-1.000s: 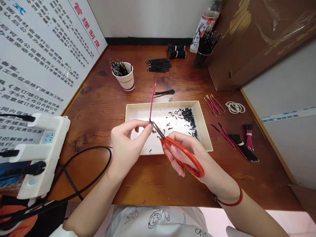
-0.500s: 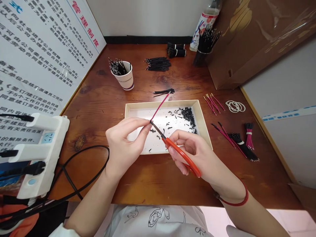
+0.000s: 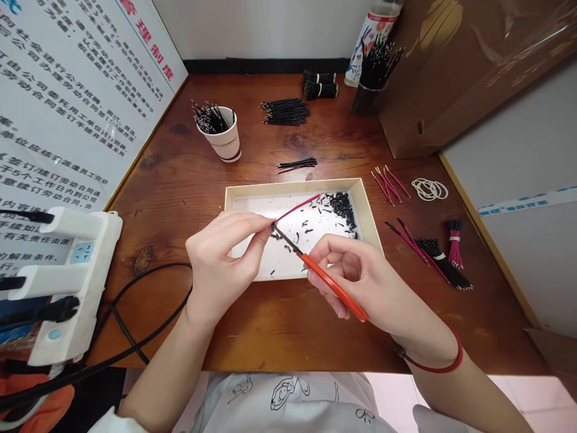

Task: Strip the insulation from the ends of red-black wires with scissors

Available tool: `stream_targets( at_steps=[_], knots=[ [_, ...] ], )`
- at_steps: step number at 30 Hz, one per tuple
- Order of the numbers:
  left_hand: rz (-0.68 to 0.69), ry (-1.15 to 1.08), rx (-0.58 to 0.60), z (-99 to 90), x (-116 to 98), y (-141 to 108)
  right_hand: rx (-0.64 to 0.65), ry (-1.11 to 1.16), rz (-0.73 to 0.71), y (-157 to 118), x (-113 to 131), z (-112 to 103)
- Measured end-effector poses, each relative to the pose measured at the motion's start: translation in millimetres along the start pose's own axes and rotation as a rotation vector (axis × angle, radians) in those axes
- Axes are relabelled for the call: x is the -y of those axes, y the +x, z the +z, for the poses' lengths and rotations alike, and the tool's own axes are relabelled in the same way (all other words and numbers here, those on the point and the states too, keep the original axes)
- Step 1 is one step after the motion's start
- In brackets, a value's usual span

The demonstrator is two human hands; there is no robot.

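Observation:
Between the thumb and forefinger of my left hand is pinched the black end of a magenta wire. The wire's free part slants up and to the right over a shallow cream box. My right hand grips red-handled scissors. Their blade tips meet the wire's black end right at my left fingertips; whether the blades are apart there is too small to tell. Black offcuts are heaped in the box's right end, with more scattered across its white bottom.
Behind the box lie black wires, a larger black pile and a paper cup of wires. Magenta wires, rubber bands and tied bundles are at right. A power strip with cables stands left.
The magenta wire's free end has swung down and to the right, now lying lower over the box. Both hands keep nearly the same hold; the view has shifted slightly.

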State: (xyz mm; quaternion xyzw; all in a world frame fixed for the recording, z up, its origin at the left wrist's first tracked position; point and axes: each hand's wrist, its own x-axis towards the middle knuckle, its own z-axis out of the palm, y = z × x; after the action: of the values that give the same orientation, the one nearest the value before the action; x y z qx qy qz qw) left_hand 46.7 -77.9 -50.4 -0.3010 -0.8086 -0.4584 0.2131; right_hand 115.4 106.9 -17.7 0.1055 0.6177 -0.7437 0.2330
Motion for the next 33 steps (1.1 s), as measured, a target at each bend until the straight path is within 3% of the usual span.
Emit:
stream_targets(
  at_steps=[4, 8, 10, 13, 15, 18, 22, 28, 33],
  knots=[
    [-0.119, -0.051, -0.034, 0.8, -2, -1, -0.042, -0.127, -0.078, -1, 1, -2],
    [-0.343, -0.115, -0.048, 2.7, -5, -3, -0.443, -0.656, -0.384, 9, -10, -13],
    [-0.419, -0.158, -0.028, 3.8, -6, -4, -0.577, -0.969, -0.464, 19, -18, -19],
    [-0.471, -0.148, 0.033, 4.7, -11, -4, -0.533, -1.199, -0.379, 31, -24, -24],
    [-0.495, -0.130, 0.086, 4.3, -16, -3, -0.526, -1.187, -0.398, 33, -23, -22],
    [-0.546, -0.171, 0.189, 3.0, -22, -2, -0.529, -0.917, -0.627, 30, -17, -10],
    [-0.579, -0.240, 0.293, 1.4, -25, -1, -0.404, -0.658, -0.826, 26, -12, 3],
    [-0.494, -0.201, 0.381, -2.0, -25, 1, -0.350, -0.910, -1.011, 30, -17, -1],
    [-0.319, -0.025, 0.404, -4.4, -20, 3, -0.376, -1.079, -0.989, 32, -21, -5]
  ],
)
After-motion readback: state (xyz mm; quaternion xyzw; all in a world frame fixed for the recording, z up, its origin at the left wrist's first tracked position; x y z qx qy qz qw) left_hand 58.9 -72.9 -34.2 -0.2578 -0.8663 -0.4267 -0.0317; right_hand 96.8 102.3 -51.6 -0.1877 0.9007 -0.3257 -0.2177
